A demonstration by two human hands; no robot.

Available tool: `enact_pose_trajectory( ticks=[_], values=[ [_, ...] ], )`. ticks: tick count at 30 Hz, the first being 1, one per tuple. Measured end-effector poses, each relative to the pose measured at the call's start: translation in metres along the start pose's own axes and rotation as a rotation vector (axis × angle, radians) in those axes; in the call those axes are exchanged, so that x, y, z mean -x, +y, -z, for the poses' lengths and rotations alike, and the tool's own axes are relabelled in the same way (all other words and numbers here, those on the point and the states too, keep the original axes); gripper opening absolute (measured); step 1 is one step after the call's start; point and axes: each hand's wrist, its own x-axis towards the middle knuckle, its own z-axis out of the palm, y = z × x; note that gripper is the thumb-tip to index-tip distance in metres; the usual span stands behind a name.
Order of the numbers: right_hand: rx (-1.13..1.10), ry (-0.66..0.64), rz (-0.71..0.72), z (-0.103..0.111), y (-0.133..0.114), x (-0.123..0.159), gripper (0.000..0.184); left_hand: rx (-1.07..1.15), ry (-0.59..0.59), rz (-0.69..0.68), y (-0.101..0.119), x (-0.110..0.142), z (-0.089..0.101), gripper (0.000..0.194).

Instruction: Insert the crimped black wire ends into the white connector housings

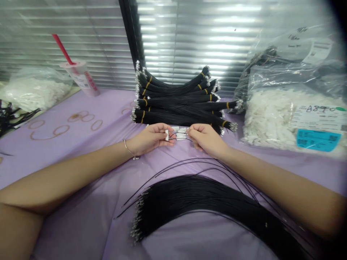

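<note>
Between the thumb and fingers of my left hand (155, 137) is a small white plastic connector (167, 135). Thin black wires (180, 133) run from it to my right hand (202, 135), whose fingers pinch them. Several more white connectors (181, 135) lie on the cloth between and behind my hands. Nearer to me lies a thick curved bundle of black wires (206, 195), its left ends tipped with silvery metal terminals (138, 216). A few loose wires (176, 162) arch above that bundle.
Behind my hands are stacked black wire bundles (176, 97) tied with yellow bands. A clear bag of white connectors (271, 115) stands right, another bag (35, 90) left. A cup with a red straw (81, 77) and rubber bands (61, 130) sit on the purple cloth (89, 177).
</note>
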Motion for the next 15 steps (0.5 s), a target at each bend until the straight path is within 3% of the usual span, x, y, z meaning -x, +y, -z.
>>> enact_pose_trajectory(
  ticks=[5, 10, 15],
  values=[
    [0.038, -0.003, 0.01, -0.0011, -0.0029, 0.0011, 0.021, -0.016, 0.005, 0.005, -0.0003, 0.0001, -0.0005, 0.015],
    [0.057, 0.008, 0.027, -0.0013, 0.0004, 0.0001, 0.004, -0.013, -0.008, -0.007, 0.0006, -0.0006, 0.001, 0.015],
    [0.134, -0.01, 0.046, -0.0026, -0.001, 0.0019, 0.008, 0.0, -0.009, -0.006, 0.0013, -0.0007, 0.0018, 0.014]
  ],
)
